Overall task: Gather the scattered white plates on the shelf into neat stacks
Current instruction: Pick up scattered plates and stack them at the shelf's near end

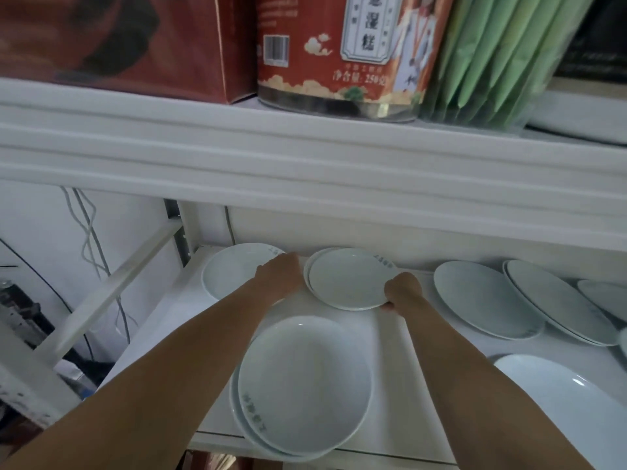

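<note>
While right grip (403, 293) pinches plate stack (346, 279) | left grip (280, 278): cannot tell

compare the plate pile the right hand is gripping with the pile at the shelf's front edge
The right hand grips the back pile by its rim; the front pile is untouched. The back pile sits deep on the shelf; the front pile overhangs its front edge. The back pile's printed mark lies at the far rim, the front pile's at the near rim. Both are white plates, loosely stacked.
</note>
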